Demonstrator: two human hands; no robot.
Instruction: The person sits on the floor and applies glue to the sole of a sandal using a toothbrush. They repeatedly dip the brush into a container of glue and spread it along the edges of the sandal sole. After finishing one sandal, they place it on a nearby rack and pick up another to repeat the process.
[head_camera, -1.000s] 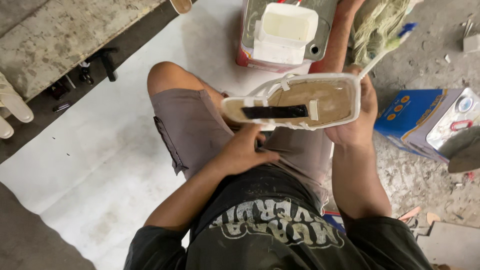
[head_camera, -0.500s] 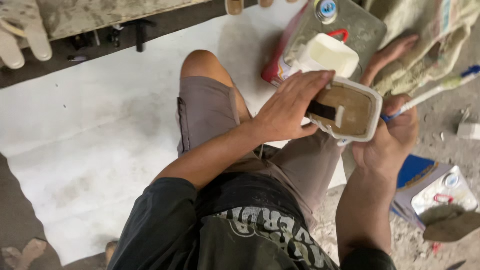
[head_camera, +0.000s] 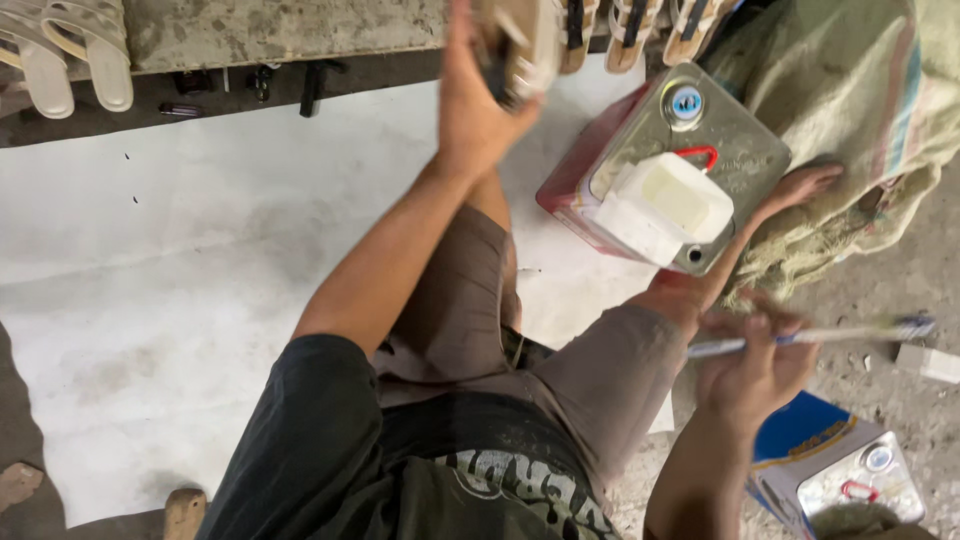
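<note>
Head view, looking down on a seated person in a dark shirt and grey-brown shorts.

Left hand (head_camera: 475, 95): arm is reaching far up the frame, fingers closing around a pale sandal sole (head_camera: 525, 45) at the top edge, beside a row of sandals (head_camera: 640, 30) lying along the far ledge.

Right hand (head_camera: 755, 365): is sitting low at the right, fingers pinching a thin brush (head_camera: 815, 337) held level, its tip pointing right.

Red-sided metal can (head_camera: 700, 150): is lying flat on the white floor sheet (head_camera: 180, 300) between the two hands, with a round blue-ringed cap and a red pull ring. A white plastic tub (head_camera: 670, 205) is resting on top of it.

Blue-sided metal can (head_camera: 840, 470): is sitting at the near right, just beside the right forearm.

Woven sack (head_camera: 860, 120): is bunched at the far right.

Pale sandals (head_camera: 70, 55): are lying at the far left.
</note>
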